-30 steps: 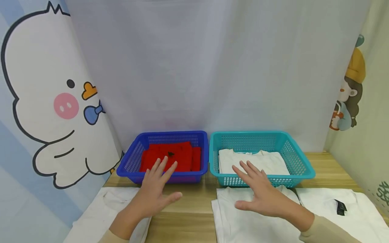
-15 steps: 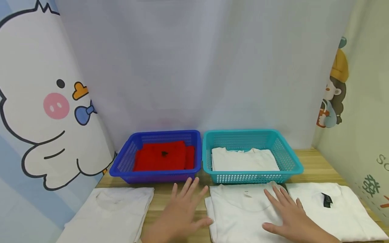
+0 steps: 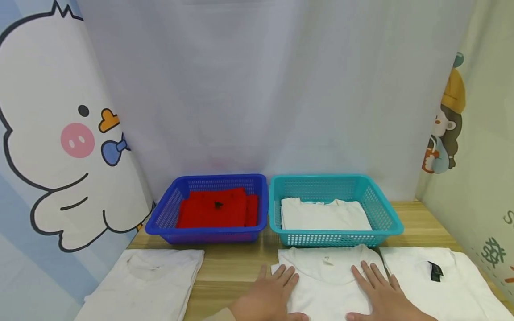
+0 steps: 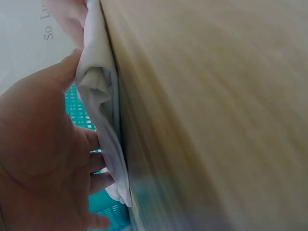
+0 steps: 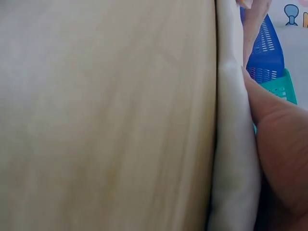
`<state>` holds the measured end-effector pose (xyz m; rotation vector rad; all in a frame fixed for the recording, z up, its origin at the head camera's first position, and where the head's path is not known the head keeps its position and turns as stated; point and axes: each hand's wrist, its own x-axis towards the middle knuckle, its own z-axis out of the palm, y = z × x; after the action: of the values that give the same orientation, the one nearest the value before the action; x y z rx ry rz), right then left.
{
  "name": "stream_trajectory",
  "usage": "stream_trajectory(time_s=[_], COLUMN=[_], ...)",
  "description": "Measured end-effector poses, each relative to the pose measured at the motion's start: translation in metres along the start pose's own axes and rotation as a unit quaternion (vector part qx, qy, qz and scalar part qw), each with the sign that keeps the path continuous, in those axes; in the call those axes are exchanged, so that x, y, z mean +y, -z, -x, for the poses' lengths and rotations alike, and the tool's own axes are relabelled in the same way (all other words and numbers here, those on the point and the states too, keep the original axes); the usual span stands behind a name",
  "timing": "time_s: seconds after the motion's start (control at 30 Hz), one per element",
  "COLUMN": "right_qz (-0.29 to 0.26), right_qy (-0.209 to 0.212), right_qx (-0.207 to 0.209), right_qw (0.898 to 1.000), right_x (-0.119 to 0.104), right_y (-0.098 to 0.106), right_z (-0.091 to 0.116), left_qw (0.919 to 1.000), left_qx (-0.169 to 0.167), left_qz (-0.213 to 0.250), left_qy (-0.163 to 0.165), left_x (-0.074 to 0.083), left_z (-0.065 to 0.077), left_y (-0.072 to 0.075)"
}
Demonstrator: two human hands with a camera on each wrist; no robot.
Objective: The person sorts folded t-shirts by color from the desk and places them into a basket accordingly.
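Note:
A folded white T-shirt point(image 3: 327, 296) with its neckline toward the back lies at the front middle of the table. On its left edge rests my left hand point(image 3: 267, 296), fingers straight and spread. My right hand point(image 3: 381, 296) rests flat near its right edge, fingers also extended. Seen from the left wrist, the left palm point(image 4: 43, 130) faces the layered edge of the shirt point(image 4: 98, 86), with the fingertips against it. In the right wrist view, the thumb side of the right hand point(image 5: 284, 144) touches the thick folded edge.
Behind stand a blue basket point(image 3: 213, 236) with folded red clothing point(image 3: 214, 216) and a teal basket point(image 3: 333, 238) with folded white clothing point(image 3: 325, 216). Other folded white shirts lie at left point(image 3: 140, 285) and right point(image 3: 453, 285), the right one with a black tag. Curtains surround the wooden table point(image 3: 225, 272).
Both hands came down from above the table onto the middle white shirt, the left hand moving right. The view also turned slightly. The shirts and baskets stay in place.

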<state>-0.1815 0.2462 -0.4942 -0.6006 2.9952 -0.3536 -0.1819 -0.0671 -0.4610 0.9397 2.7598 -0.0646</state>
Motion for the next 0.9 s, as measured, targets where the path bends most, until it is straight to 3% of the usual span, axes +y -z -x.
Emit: stream_trajectory(time_s=[0.2, 0.4, 0.9], right_qz=[0.005, -0.021, -0.040], right_qy=[-0.008, -0.027, -0.018], right_qx=[-0.004, -0.033, -0.065], right_qw=[1.000, 0.999, 0.997], right_x=[-0.006, -0.020, -0.069], right_y=[-0.001, -0.003, -0.009], right_z=[0.001, -0.005, -0.025], left_qw=[0.9999, 0.9995, 0.9978], left_qx=[-0.002, -0.016, -0.021], left_qz=[-0.007, 0.002, 0.027], left_qy=[0.013, 0.029, 0.057], left_x=[-0.003, -0.015, -0.053], left_z=[0.003, 0.007, 0.039], left_y=[-0.004, -0.010, -0.016])
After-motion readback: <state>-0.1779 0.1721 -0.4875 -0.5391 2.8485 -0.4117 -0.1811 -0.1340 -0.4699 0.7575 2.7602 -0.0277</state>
